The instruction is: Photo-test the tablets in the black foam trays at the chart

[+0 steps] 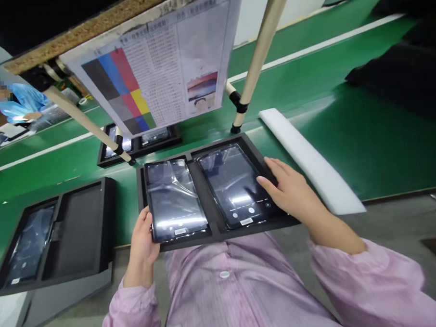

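Note:
A black foam tray [214, 226] with two compartments lies in front of me at the bench edge. Its left compartment has a tablet [176, 196] under wrinkled clear film. In the right one is another tablet [233, 182], its screen showing small white round icons. My left hand [144, 241] is closed on the tray's left side, fingers against the left tablet's edge. Gripping the right wall is my right hand [293, 191], with its thumb over the right tablet's edge. Parts of both side walls are hidden by my hands.
A second black tray [109, 202] at left holds one tablet [31, 244]. Another tray [175, 134] with tablets sits behind a pole stand [260, 51] bearing a printed sheet [159, 65]. A white foam strip [308, 159] lies right. A person [23, 102] sits far left.

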`<state>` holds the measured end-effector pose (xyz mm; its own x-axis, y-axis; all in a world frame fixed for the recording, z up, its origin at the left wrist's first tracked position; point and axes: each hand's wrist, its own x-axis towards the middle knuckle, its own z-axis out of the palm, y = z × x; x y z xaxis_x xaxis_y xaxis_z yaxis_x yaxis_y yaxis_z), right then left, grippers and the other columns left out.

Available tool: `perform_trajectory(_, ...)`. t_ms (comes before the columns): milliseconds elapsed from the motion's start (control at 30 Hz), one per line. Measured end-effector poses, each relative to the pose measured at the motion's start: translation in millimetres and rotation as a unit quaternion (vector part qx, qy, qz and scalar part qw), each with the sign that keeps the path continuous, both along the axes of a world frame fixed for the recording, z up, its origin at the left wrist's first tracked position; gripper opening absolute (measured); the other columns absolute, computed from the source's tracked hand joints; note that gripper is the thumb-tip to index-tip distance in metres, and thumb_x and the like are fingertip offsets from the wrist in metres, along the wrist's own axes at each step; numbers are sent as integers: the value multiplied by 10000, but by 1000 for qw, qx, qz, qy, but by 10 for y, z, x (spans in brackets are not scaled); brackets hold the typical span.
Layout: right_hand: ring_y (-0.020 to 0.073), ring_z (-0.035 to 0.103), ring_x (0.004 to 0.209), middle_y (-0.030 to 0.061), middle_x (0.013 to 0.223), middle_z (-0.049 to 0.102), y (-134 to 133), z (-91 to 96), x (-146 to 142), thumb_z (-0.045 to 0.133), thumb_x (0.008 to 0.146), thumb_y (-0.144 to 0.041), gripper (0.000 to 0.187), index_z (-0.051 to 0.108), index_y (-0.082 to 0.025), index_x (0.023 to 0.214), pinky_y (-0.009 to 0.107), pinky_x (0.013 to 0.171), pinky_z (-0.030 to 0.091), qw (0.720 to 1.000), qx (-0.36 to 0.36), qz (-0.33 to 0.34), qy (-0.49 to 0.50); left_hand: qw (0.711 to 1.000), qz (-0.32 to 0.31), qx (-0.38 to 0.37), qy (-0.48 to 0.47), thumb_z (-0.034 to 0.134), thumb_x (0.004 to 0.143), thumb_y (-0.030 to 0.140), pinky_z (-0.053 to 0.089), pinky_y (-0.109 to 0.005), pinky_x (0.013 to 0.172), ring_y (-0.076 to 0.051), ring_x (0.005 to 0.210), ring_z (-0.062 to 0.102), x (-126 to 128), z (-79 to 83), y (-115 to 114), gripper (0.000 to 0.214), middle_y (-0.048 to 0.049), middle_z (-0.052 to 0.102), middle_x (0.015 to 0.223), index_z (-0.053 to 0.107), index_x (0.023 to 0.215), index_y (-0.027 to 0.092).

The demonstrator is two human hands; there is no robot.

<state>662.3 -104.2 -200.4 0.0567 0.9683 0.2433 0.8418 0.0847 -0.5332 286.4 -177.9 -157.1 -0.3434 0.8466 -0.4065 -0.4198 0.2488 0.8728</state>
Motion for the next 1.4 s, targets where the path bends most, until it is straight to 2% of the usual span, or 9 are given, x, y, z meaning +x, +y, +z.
perform_trajectory(67, 378, 471, 1387, 215, 1476, 508, -49, 152, -150, 475, 962, -540, 637, 542, -117, 1434, 577, 1148, 394, 999, 25, 23, 24, 1000, 12, 20, -4, 920, 612, 414, 564, -243, 671, -151, 730, 692, -34, 35, -65, 512, -29, 746, 891, 703, 1018, 189)
perform_trajectory(167, 311, 536, 1334, 156, 1430, 565, -187, 423, -541, 477, 987, -524, 548, 557, -204, 1423, 516, 1127, 442, 979, 23, 155, 128, 998, 23, 51, -25, 918, 639, 396, 591, -274, 711, -160, 752, 710, -94, 149, -182, 501, -26, 756, 918, 703, 1059, 227)
perform_trajectory(300, 254, 644, 1186, 129, 1396, 597, -340, 682, -1201, 497, 1000, -521, 639, 345, -270, 1567, 449, 1023, 536, 887, 7, 319, 333, 991, 25, 121, -56, 898, 675, 389, 612, -307, 749, -182, 833, 728, -119, 325, -220, 468, -30, 768, 1013, 703, 1083, 267)
perform_trajectory(467, 264, 626, 1216, 114, 1361, 626, -226, 794, -1667, 490, 987, -579, 537, 540, -249, 1408, 453, 1060, 507, 764, 21, 253, 593, 973, 59, 218, -47, 871, 712, 397, 599, -315, 818, -175, 907, 721, 10, 471, -63, 390, -1, 766, 1043, 712, 1057, 309)
perform_trajectory(567, 268, 643, 1189, 81, 1247, 700, -119, 831, -1721, 573, 913, -654, 517, 634, -263, 1245, 477, 1070, 503, 728, -22, 189, 659, 956, 120, 267, -11, 841, 742, 424, 579, -311, 862, -184, 981, 705, 140, 465, 10, 361, -6, 750, 1077, 718, 1063, 311)
perform_trajectory(633, 284, 642, 1195, 74, 1204, 722, -87, 860, -1716, 626, 852, -697, 545, 661, -262, 1178, 490, 1064, 509, 723, -49, 167, 669, 937, 126, 318, 68, 801, 770, 499, 546, -345, 950, -233, 1125, 664, 226, 439, 20, 459, -50, 706, 1205, 691, 1166, 295)
perform_trajectory(733, 307, 648, 1188, 83, 1119, 750, -92, 908, -1686, 643, 813, -729, 570, 687, -241, 1106, 496, 1022, 538, 719, -78, 178, 668, 890, 67, 357, 276, 822, 726, 531, 417, -444, 1123, -339, 1377, 477, 310, 405, -2, 853, -160, 514, 1459, 480, 1448, 233)
perform_trajectory(900, 318, 650, 1188, 85, 1083, 758, -122, 928, -1636, 645, 803, -733, 561, 697, -232, 1050, 498, 995, 554, 724, -91, 193, 656, 801, 40, 279, 528, 889, 631, 501, 248, -588, 1196, -424, 1488, 244, 340, 350, -18, 1258, -259, 270, 1537, 133, 1577, 163)
perform_trajectory(1400, 304, 625, 1226, 80, 1098, 753, -123, 822, -1626, 625, 836, -704, 526, 698, -229, 1051, 498, 1027, 532, 732, -75, 187, 650, 784, 49, 264, 559, 886, 602, 573, 251, -646, 1169, -457, 1473, 226, 381, 294, 11, 1300, -261, 282, 1487, 103, 1557, 168)
